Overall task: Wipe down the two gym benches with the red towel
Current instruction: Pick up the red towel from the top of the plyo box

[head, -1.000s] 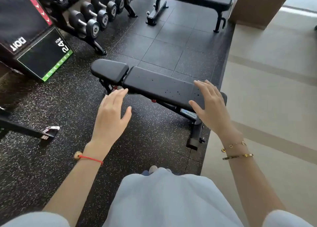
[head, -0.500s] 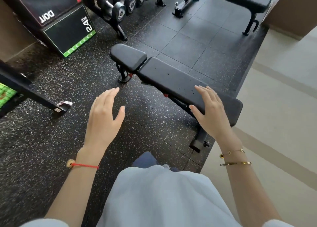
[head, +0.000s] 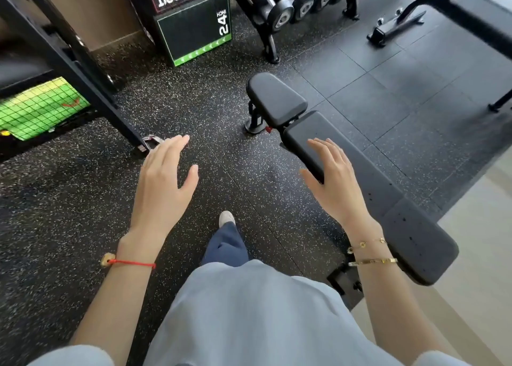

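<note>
Floor: black speckled rubber (head: 83, 213) is seen under both hands; pale flooring (head: 476, 216) lies right of the right hand.
Benches: two are counted, one (head: 374, 188) under the right hand (head: 333, 184), another (head: 476, 11) far ahead.
Hands: the left hand (head: 163, 183) and right are held flat, released, nothing grasped.
Towel: not seen.
Dumbbells: a racked row (head: 302, 0) lies ahead.
</note>
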